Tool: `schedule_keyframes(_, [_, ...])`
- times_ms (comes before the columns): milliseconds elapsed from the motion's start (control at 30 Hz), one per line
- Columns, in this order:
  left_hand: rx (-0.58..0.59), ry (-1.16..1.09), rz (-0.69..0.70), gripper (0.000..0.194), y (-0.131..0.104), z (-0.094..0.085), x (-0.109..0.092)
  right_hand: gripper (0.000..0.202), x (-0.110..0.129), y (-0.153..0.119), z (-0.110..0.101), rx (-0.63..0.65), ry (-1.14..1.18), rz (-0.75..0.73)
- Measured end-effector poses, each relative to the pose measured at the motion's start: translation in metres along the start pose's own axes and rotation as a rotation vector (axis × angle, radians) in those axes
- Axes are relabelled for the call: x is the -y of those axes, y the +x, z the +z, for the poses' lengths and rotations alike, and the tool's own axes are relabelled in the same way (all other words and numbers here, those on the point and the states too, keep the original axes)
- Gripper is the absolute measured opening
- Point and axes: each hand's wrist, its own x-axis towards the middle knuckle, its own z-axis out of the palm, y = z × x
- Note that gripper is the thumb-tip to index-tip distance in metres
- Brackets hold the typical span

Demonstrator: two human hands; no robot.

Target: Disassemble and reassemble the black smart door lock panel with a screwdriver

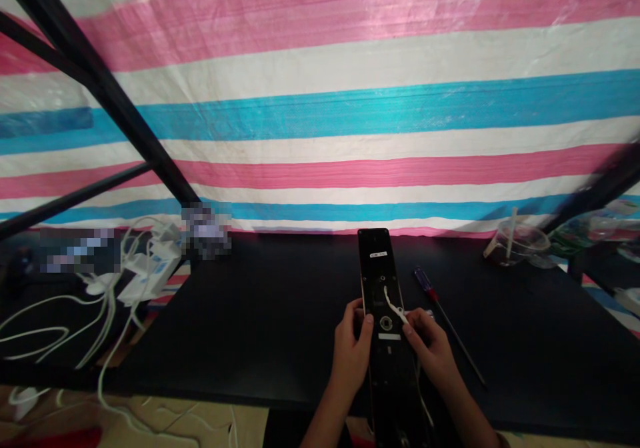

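A long black panel with white labels and a round fitting stands out from the table's front edge, its far end over the black tabletop. My left hand grips its left edge, thumb on the face. On the right side, my right hand pinches a white cable that comes out of the panel's face; more cable hangs down beside the panel. A screwdriver with a purple and red handle lies to the right of my right hand.
The black table spreads around the panel. At the back right are a plastic cup with a straw and a clear plastic bag. White power strips and tangled cables lie at the left. A striped sheet hangs behind.
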Motion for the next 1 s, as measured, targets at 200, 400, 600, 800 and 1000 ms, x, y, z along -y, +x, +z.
schedule_keyframes(200, [0.003, -0.008, -0.005, 0.036, -0.0001, -0.0003, -0.0022, 0.036, 0.0010, -0.0001, 0.0007, 0.004, -0.005, 0.008])
schedule_keyframes(400, [0.005, -0.008, 0.003, 0.034, -0.0013, 0.0001, -0.0035, 0.037, 0.0014, -0.0004, 0.0006, 0.007, 0.000, 0.022])
schedule_keyframes(600, [0.015, -0.008, 0.000, 0.035, -0.0010, -0.0006, -0.0034, 0.038, 0.0049, 0.0001, 0.0014, -0.011, 0.016, 0.023])
schedule_keyframes(800, [0.020, -0.006, -0.001, 0.034, -0.0006, -0.0001, -0.0020, 0.036, 0.0032, -0.0003, 0.0022, -0.014, 0.013, 0.006])
schedule_keyframes(1000, [0.020, -0.016, 0.000, 0.035, -0.0009, -0.0001, -0.0025, 0.037, 0.0015, -0.0002, 0.0018, -0.018, -0.004, 0.007])
